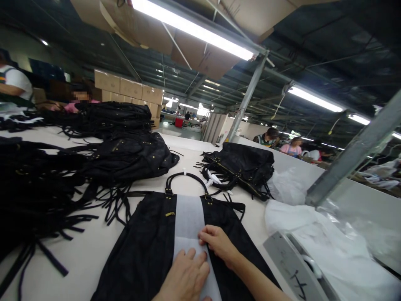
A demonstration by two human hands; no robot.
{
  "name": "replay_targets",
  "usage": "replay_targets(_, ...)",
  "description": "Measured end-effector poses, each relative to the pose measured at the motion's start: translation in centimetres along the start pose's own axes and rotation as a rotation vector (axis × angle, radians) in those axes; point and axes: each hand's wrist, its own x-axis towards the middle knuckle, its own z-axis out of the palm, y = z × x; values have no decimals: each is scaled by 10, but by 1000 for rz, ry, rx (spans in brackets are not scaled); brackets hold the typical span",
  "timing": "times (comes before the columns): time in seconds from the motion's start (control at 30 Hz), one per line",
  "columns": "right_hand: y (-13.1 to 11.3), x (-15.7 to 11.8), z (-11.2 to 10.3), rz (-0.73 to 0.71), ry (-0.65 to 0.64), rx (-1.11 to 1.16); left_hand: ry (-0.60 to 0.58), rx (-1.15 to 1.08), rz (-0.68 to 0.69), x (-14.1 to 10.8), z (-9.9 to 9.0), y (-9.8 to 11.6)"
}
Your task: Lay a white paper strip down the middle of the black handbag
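A black handbag (140,242) lies flat on the white table in front of me, its looped handles (185,174) pointing away. Down its middle runs a strip of thin white sheet (189,217). My left hand (188,271) rests on the lower part of this strip, fingers spread and flat. My right hand (216,240) is closed in a pinch at the strip's right edge, a little farther up. A small gold zipper pull (170,214) shows on the bag, left of the strip.
Black fringed bags (131,159) are heaped on the left, and another black bag (241,167) lies at the back right. To the right are a grey box (291,263) and white plastic wrapping (326,238). A metal post (360,146) rises there. Other people sit farther off.
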Motion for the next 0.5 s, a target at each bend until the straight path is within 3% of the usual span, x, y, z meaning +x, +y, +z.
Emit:
replay_targets(0.2, 9, 4, -4, -118, 1, -31, -20, -43, -13, 1, 3, -2)
replay_targets(0.4, 18, 15, -3, -450, 234, -250, -39, -47, -11, 2, 8, -5)
replay_targets(0.5, 24, 27, -1, -476, 321, -306, -49, -57, -8, 3, 12, -6)
